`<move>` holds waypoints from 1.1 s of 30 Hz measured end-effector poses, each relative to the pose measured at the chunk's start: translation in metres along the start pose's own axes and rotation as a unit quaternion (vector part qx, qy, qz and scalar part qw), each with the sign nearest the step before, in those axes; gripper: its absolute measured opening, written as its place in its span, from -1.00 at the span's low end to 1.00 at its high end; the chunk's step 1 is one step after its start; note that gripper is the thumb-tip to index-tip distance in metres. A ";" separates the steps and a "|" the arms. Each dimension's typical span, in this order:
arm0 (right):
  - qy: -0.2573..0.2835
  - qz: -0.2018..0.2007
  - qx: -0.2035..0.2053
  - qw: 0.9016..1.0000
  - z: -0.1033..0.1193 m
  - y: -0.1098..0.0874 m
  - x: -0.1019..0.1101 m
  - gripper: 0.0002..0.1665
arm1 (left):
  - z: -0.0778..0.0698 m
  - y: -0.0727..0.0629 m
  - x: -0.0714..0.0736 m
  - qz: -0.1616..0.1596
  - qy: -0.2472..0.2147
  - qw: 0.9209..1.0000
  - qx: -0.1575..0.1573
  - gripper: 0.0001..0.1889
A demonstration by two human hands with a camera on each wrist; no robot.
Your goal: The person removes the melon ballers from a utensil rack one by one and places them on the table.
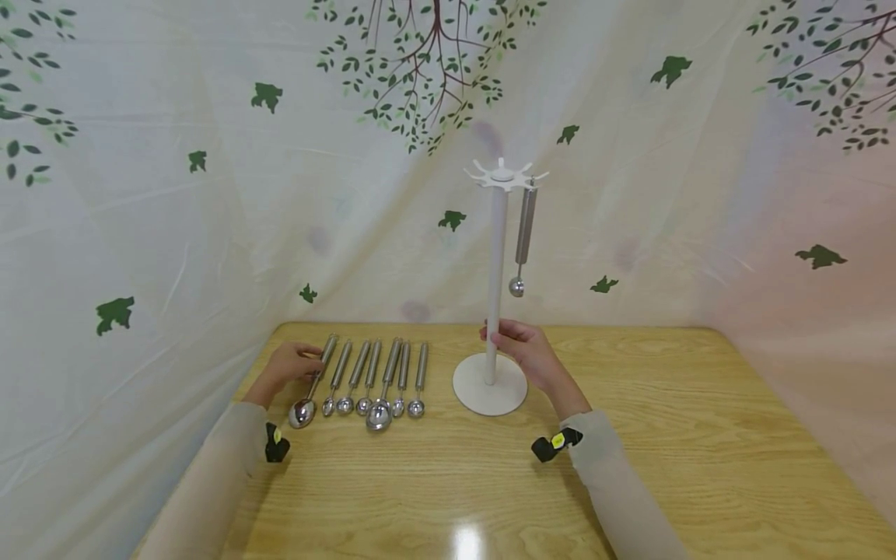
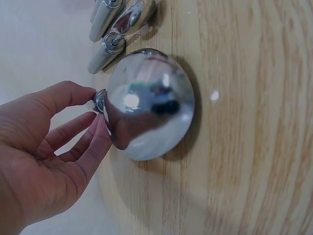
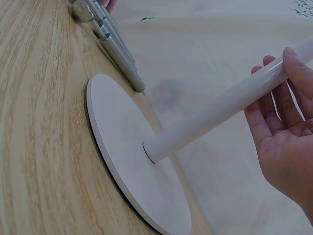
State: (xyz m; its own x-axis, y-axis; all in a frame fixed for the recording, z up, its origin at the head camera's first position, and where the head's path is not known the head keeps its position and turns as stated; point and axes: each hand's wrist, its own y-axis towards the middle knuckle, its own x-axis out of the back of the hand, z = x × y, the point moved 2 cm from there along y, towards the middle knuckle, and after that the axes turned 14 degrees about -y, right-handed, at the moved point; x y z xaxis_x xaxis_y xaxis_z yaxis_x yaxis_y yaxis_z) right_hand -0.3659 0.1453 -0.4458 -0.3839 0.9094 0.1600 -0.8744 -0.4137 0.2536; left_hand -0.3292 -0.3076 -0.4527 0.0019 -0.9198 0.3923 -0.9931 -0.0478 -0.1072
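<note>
At the left end of a row of steel scoops, a large round-bowled scoop (image 1: 302, 413) lies on the table. My left hand (image 1: 292, 364) pinches its handle between thumb and fingers. In the left wrist view, its shiny bowl (image 2: 151, 107) covers part of the handle and the left hand (image 2: 54, 142) is beside it. My right hand (image 1: 533, 356) grips the lower pole of a white stand (image 1: 496, 272), thumb on the near side and fingers curled behind. From one of the stand's top hooks hangs a small steel melon baller (image 1: 523, 233).
Several more scoops and ballers (image 1: 379, 414) lie side by side, handles toward the back edge. The stand's round white base (image 1: 476, 395) rests right of them on the wooden table (image 1: 434, 482). A leaf-patterned cloth (image 1: 364, 249) hangs behind.
</note>
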 end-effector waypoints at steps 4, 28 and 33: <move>0.000 0.002 0.005 1.000 0.000 0.000 0.000 -0.39 | 0.001 0.001 0.001 0.007 0.000 1.000 -0.002 -0.51; -0.005 -0.007 -0.013 1.000 0.003 0.001 0.000 -0.47 | 0.003 0.009 0.003 0.018 -0.001 1.000 0.017 -0.47; 0.004 -0.006 -0.014 1.000 0.002 0.001 0.000 -0.74 | 0.004 0.009 0.003 0.022 -0.005 1.000 0.021 -0.46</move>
State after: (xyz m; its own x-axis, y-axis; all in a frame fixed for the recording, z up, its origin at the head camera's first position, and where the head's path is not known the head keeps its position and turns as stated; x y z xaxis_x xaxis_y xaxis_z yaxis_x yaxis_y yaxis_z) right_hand -0.3655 0.1446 -0.4434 -0.3766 0.9144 0.1488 -0.8865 -0.4023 0.2287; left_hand -0.3375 -0.3125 -0.4564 -0.0403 -0.9249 0.3782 -0.9864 -0.0236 -0.1628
